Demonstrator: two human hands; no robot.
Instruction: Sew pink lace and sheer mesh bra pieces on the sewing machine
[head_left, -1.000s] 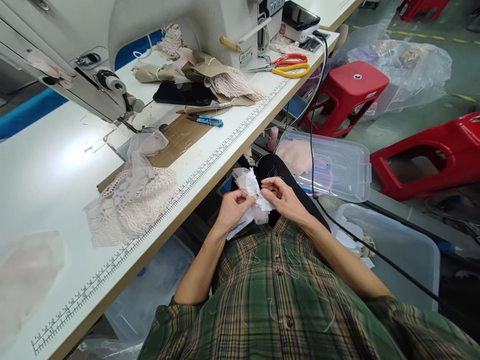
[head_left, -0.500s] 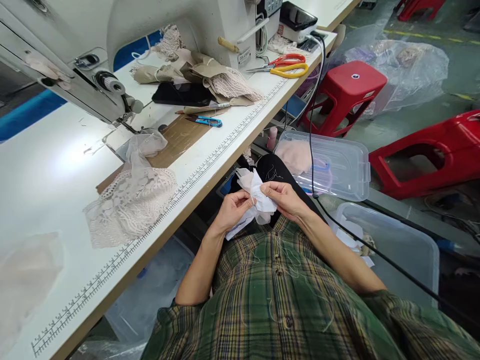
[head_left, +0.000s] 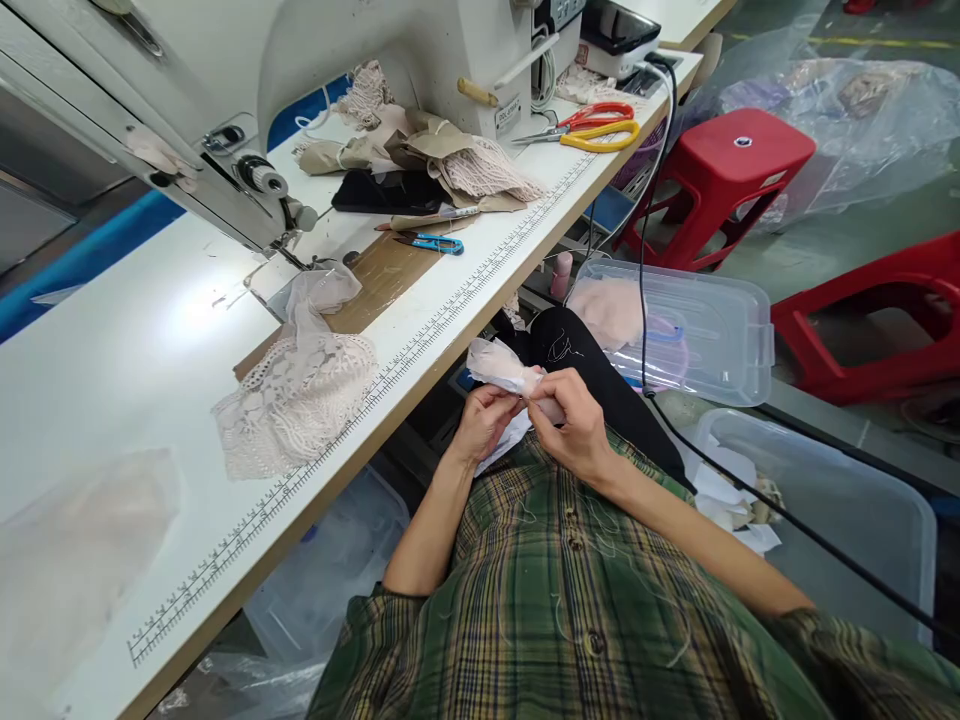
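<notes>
Over my lap, both hands pinch a small bundle of white sheer fabric pieces (head_left: 496,364). My left hand (head_left: 480,425) grips it from below and the left. My right hand (head_left: 573,428) closes on it from the right, fingertips meeting the left hand's. The bundle sticks out up and to the left of my fingers. A pale lace piece (head_left: 296,392) lies on the white sewing table (head_left: 112,380), beneath the sewing machine (head_left: 247,80) needle area.
Blue thread snips (head_left: 433,242), a black phone (head_left: 375,190), beige fabric scraps (head_left: 465,165) and red-and-yellow scissors (head_left: 596,127) lie on the table. Clear plastic bins (head_left: 705,330) and red stools (head_left: 720,165) stand to my right. A black cable (head_left: 645,300) hangs down.
The fabric pieces were spread loosely between my hands; now they are gathered into a tighter bundle and my hands have closed together. The view has shifted slightly.
</notes>
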